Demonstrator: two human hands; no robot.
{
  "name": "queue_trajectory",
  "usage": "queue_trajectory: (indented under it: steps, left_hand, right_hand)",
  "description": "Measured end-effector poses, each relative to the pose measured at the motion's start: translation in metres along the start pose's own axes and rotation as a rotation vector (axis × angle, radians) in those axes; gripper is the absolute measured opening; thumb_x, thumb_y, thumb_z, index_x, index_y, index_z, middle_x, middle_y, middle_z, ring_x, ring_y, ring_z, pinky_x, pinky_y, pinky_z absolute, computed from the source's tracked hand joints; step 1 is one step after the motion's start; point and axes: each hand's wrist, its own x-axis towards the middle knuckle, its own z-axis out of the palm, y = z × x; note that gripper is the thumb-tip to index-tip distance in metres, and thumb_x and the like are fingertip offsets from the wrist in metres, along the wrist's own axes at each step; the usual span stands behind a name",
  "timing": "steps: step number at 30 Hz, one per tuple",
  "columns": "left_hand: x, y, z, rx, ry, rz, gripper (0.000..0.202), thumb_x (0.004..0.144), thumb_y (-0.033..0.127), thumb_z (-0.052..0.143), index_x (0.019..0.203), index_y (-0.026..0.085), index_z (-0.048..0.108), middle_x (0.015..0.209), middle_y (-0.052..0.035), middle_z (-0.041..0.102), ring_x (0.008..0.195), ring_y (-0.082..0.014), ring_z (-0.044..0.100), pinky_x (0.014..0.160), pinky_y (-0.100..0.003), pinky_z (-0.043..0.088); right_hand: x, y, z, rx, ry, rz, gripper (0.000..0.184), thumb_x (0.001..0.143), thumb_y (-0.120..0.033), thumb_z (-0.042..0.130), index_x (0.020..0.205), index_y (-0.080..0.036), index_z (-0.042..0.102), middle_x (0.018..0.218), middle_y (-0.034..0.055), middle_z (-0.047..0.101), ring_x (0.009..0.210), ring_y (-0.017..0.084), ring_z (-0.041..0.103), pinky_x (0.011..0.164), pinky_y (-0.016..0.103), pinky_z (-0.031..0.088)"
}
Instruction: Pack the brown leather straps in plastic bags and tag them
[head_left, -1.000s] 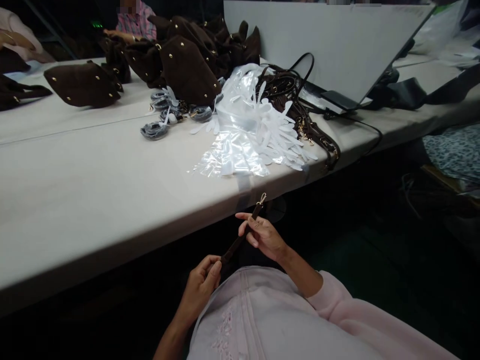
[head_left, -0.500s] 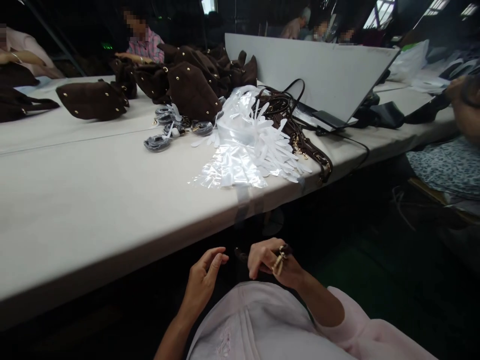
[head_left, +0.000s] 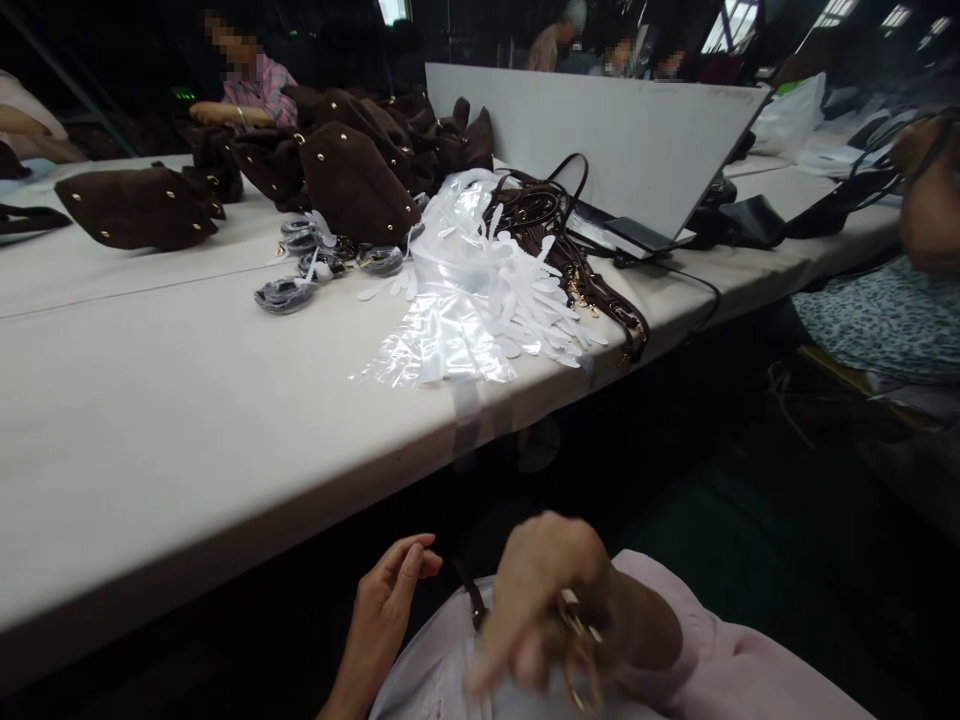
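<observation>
My right hand (head_left: 551, 590), blurred by motion, is closed on a dark brown bag strap (head_left: 477, 606), low in front of my body. Gold clasps (head_left: 576, 640) of the strap dangle from it. Part of the strap shows left of the hand, near my left fingertips. My left hand (head_left: 390, 590) is just to the left, with thumb and curled fingers close together. Whether anything dark lies between them cannot be made out. On the table (head_left: 187, 400) ahead lie clear plastic bags (head_left: 450, 330), white paper-like strips (head_left: 536, 300) and a heap of brown straps (head_left: 611, 300) with gold clasps.
Brown handbags (head_left: 356, 185) are piled at the back; another handbag (head_left: 139, 208) lies left. Coiled straps in plastic (head_left: 285, 294) sit before the pile. A white board (head_left: 600, 140) leans behind. One co-worker (head_left: 259, 95) sits across; another person's arm (head_left: 930, 210) is at right.
My right hand has swung down and nearer with the strap, its clasps now lower. My left hand has moved slightly down and left. The view has shifted a little to the right.
</observation>
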Motion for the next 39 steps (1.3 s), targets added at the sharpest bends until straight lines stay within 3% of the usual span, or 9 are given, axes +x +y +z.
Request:
queue_trajectory:
  steps: [2,5,7,13,17,25,30,34,39]
  left_hand:
    - [-0.001,-0.006,-0.005,0.007,0.014,-0.017,0.048,0.085,0.061,0.056,0.100,0.018,0.071,0.084,-0.0070,0.073,0.082,-0.0252,0.069,0.080,-0.036,0.056]
    - [-0.003,-0.015,-0.010,0.007,0.041,-0.034,0.049,0.085,0.061,0.056,0.100,0.017,0.071,0.083,-0.0069,0.073,0.079,-0.0243,0.069,0.080,-0.036,0.056]
    - [-0.004,-0.019,-0.011,0.005,0.051,-0.045,0.050,0.084,0.061,0.057,0.100,0.017,0.072,0.083,-0.0071,0.073,0.079,-0.0243,0.069,0.080,-0.036,0.057]
    - [-0.008,-0.012,-0.003,-0.018,0.049,-0.044,0.048,0.084,0.061,0.058,0.096,0.017,0.072,0.081,-0.0071,0.073,0.078,-0.0238,0.070,0.078,-0.036,0.057]
    - [-0.010,-0.007,-0.001,-0.025,0.054,-0.031,0.046,0.085,0.059,0.057,0.097,0.017,0.071,0.082,-0.0073,0.073,0.078,-0.0228,0.069,0.077,-0.034,0.057]
    - [-0.013,-0.022,-0.007,-0.032,0.046,-0.061,0.041,0.089,0.053,0.056,0.100,0.016,0.070,0.086,-0.0069,0.072,0.081,-0.0210,0.069,0.081,-0.032,0.055]
    - [-0.007,-0.015,-0.002,-0.037,0.012,-0.030,0.040,0.090,0.052,0.056,0.100,0.016,0.070,0.086,-0.0068,0.072,0.082,-0.0200,0.068,0.081,-0.031,0.054]
    - [-0.003,-0.004,-0.004,-0.031,0.017,0.007,0.039,0.089,0.052,0.057,0.100,0.017,0.070,0.085,-0.0063,0.072,0.082,-0.0201,0.068,0.081,-0.030,0.053]
    - [0.002,0.018,-0.005,-0.095,0.012,0.017,0.041,0.086,0.054,0.063,0.106,0.018,0.070,0.092,-0.0076,0.073,0.089,-0.0224,0.068,0.087,-0.033,0.052]
  right_hand:
    - [0.026,0.023,-0.011,0.010,0.108,0.040,0.036,0.076,-0.056,0.075,0.075,-0.020,0.072,0.053,-0.0007,0.053,0.045,0.011,0.044,0.043,0.025,0.032]
    - [0.055,0.077,-0.034,-0.019,0.496,0.127,0.045,0.068,-0.054,0.080,0.060,-0.018,0.054,0.048,-0.0064,0.039,0.045,0.007,0.032,0.044,0.023,0.026]
    - [0.066,0.114,-0.048,-0.147,0.633,0.127,0.048,0.064,-0.055,0.082,0.060,-0.017,0.052,0.052,-0.0058,0.043,0.050,0.008,0.037,0.049,0.023,0.032]
    - [0.096,0.157,-0.056,-0.320,0.647,0.083,0.057,0.056,-0.045,0.086,0.099,-0.014,0.066,0.071,0.0000,0.062,0.066,0.015,0.054,0.065,0.027,0.044]
    - [0.102,0.153,-0.045,-0.297,0.600,0.039,0.039,0.068,-0.050,0.076,0.074,-0.014,0.063,0.070,0.0044,0.064,0.066,0.016,0.056,0.063,0.027,0.044]
    - [0.056,0.123,-0.036,-0.369,0.451,-0.012,0.040,0.090,-0.041,0.055,0.058,-0.018,0.058,0.062,0.0027,0.059,0.063,0.016,0.057,0.068,0.029,0.046]
    - [0.045,0.094,-0.038,-0.761,0.314,-0.041,0.025,0.091,-0.021,0.049,0.092,-0.019,0.073,0.093,0.0078,0.072,0.088,0.022,0.066,0.083,0.033,0.047]
    - [0.037,0.065,-0.038,-1.052,0.324,0.092,0.046,0.088,-0.012,0.049,0.133,-0.015,0.058,0.114,0.0139,0.070,0.103,0.029,0.067,0.089,0.038,0.049]
    - [0.017,0.034,-0.030,-0.839,0.453,-0.057,0.037,0.092,-0.018,0.048,0.125,-0.011,0.063,0.096,0.0124,0.073,0.085,0.022,0.070,0.078,0.031,0.052]
